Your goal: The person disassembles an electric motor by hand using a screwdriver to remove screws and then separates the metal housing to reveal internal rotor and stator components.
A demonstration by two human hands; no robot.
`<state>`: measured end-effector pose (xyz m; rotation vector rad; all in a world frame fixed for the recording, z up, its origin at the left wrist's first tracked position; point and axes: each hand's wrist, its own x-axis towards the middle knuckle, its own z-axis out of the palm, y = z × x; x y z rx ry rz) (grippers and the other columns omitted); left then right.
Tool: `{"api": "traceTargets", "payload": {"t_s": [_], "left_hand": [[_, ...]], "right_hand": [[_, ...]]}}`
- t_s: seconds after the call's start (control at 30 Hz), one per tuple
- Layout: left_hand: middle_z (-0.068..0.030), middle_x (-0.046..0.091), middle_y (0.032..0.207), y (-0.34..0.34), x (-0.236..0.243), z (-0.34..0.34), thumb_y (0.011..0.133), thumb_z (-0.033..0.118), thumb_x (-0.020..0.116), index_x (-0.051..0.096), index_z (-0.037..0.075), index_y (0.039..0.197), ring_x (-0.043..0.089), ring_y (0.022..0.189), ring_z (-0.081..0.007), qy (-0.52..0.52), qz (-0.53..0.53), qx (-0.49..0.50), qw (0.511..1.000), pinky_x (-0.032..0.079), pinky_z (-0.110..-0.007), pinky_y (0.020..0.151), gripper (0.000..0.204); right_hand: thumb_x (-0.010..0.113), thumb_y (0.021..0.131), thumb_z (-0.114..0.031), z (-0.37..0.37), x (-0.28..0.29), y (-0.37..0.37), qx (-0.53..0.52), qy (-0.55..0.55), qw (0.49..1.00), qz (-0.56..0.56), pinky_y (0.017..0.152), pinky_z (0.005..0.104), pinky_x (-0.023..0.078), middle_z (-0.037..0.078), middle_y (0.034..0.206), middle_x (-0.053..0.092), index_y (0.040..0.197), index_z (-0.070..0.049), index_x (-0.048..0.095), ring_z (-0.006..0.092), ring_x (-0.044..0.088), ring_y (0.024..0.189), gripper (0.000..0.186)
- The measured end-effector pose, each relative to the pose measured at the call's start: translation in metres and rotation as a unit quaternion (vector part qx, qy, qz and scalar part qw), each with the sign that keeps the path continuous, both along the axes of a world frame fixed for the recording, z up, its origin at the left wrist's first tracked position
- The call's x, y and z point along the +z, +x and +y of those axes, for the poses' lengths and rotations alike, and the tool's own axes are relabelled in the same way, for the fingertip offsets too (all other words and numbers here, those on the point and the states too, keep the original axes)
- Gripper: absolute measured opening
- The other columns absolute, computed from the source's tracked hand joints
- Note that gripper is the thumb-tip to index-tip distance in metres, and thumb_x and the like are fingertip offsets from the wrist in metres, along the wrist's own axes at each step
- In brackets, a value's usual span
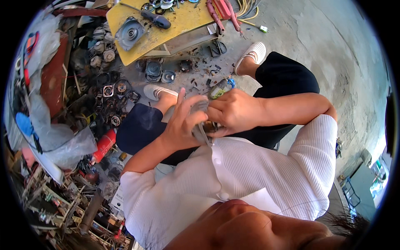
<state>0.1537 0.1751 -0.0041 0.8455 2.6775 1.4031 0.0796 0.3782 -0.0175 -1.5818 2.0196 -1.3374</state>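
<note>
Close in front of my shirt, my left hand [181, 121] is wrapped round a grey metal motor part [200, 107], its thumb and fingers on either side of the rim. My right hand [239, 110] presses curled fingers against the same part from the right. A brownish, copper-coloured bit [211, 126] shows between the two hands. What the right fingertips pinch is mostly hidden by the knuckles. Just beyond the right hand is a greenish bottle [220, 89] with a blue top.
A yellow bench [187, 23] ahead carries a motor end cover [130, 33], a dark-handled screwdriver [157, 19] and red-handled pliers [216, 16]. Dismantled motor parts [121, 87] lie heaped at left, near a red cylinder [104, 145]. Scraps litter the concrete floor [321, 37] under the bench.
</note>
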Motion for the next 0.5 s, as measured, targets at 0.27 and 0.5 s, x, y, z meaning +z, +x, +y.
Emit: {"api": "traceTargets", "payload": {"t_s": [0.27,0.5], "left_hand": [[-0.0204,0.048,0.124,0.007,0.055,-0.009,0.05,0.018,0.089,0.034,0.013,0.118,0.051,0.116,-0.0409,-0.106,-0.002,0.023,0.994,0.025,-0.059,0.11,0.087],[-0.0169,0.044,0.13,0.046,0.088,0.006,0.058,0.023,0.087,0.044,0.023,0.12,0.051,0.118,-0.0375,-0.126,0.116,-0.035,0.985,0.025,-0.06,0.11,0.075]], "right_hand": [[0.072,0.076,-0.037,-0.014,0.04,0.001,-0.01,0.021,0.979,-0.203,0.057,0.036,0.049,0.016,0.074,0.061,0.089,0.006,0.061,0.0274,0.06,0.06,0.046],[0.059,0.09,-0.05,0.0,0.049,0.047,0.165,0.132,0.792,-0.573,0.047,0.0203,0.036,-0.001,0.079,0.061,0.096,-0.005,0.066,0.0059,0.052,0.064,0.046]]}}
